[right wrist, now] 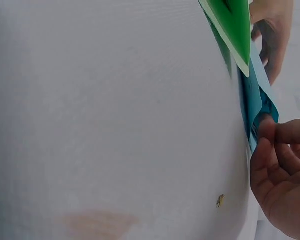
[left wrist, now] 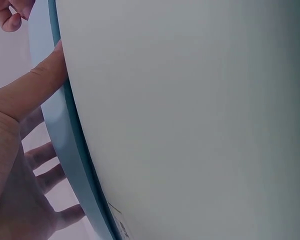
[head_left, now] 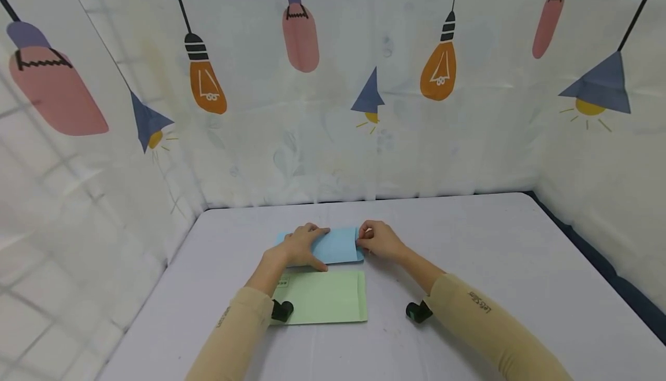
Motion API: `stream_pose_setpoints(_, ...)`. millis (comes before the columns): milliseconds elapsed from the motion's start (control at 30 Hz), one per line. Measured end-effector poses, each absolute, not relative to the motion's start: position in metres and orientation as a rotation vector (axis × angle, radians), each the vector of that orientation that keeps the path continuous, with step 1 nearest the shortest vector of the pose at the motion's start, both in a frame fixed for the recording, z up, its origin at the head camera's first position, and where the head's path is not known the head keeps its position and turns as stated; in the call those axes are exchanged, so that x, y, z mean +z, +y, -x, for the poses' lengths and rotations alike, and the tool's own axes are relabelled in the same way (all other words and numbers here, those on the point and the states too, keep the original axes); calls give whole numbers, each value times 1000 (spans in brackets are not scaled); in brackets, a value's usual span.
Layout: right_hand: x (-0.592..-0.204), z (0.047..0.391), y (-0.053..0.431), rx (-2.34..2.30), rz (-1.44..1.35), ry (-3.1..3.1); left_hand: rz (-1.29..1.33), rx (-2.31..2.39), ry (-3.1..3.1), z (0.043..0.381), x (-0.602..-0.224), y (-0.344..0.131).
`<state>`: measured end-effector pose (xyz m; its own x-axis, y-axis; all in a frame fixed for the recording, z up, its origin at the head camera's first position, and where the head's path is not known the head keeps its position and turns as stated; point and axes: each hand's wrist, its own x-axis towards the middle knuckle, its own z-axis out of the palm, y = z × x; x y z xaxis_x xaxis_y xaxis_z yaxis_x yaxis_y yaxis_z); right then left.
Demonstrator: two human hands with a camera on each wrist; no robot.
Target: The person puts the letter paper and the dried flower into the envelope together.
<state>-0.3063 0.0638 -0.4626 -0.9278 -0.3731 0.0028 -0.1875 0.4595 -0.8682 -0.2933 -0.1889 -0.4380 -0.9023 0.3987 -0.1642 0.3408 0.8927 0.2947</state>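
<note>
A light blue paper envelope lies flat on the table in the head view. My left hand rests across its left part, thumb and fingers spread to either edge. At the envelope's right end, my right hand pinches the paper between thumb and finger. The right wrist view shows that end gaping, with a fingertip of the right hand at the opening. Nearer the body lies a pale green envelope, with a small printed mark at its upper left and a folded strip along its right end.
Both envelopes lie on a white-covered table. White curtains printed with hanging lamps enclose the back and sides. Small black wrist cameras sit below each wrist, the left one over the green envelope.
</note>
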Motion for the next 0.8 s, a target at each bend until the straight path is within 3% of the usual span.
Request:
stream_pose_setpoints(333,-458,309,81,-1489,472,2416,-566,267,2802,291,-434,-191)
stream_pose_setpoints(800,-450,305,151,-1318,588,2428,-577,263,2809,290,-430,-197)
